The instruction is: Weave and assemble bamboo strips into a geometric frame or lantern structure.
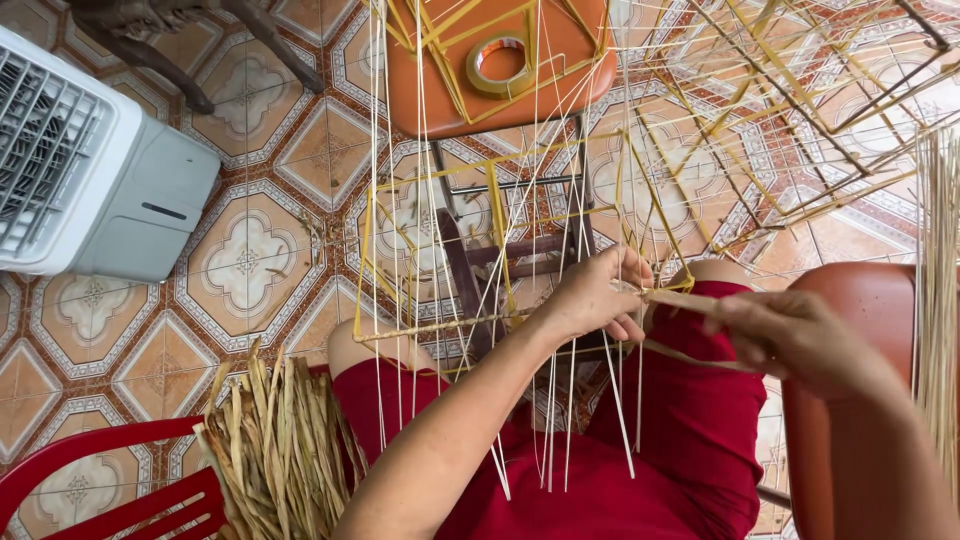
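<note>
- Head view looks down on a patterned tile floor (250,260) that carries everything; its widest bare stretch runs between the white fan unit and the frame, down the left-centre.
- White fan unit (90,170) fills the upper left corner of the floor, its grey side facing the bare tiles.
- Red-clothed lap (640,470) of the person takes the bottom centre, knees pointing toward the frame.
- Orange stool (500,70) stands at the top centre edge, with a roll of tape (500,65) lying on its seat.
- Brown-red chair (850,300) closes in the right edge, a sheaf of pale straight reeds (938,300) standing against it.
- Red plastic chair (100,480) cuts the bottom left corner.
- Bundle of dried leaf strips (280,440) lies just beside the left knee, leaving little room there.
- Yellow stick frame (440,255) stands over the knees, white strands (400,200) running down through it; more stick frames (800,110) crowd the upper right.
- Left hand (595,295) is closed on the frame's lower rail, pinching a leaf strip (680,300).
- Right hand (790,335) is closed on the same strip's far end; the hands sit near each other, not touching.
</note>
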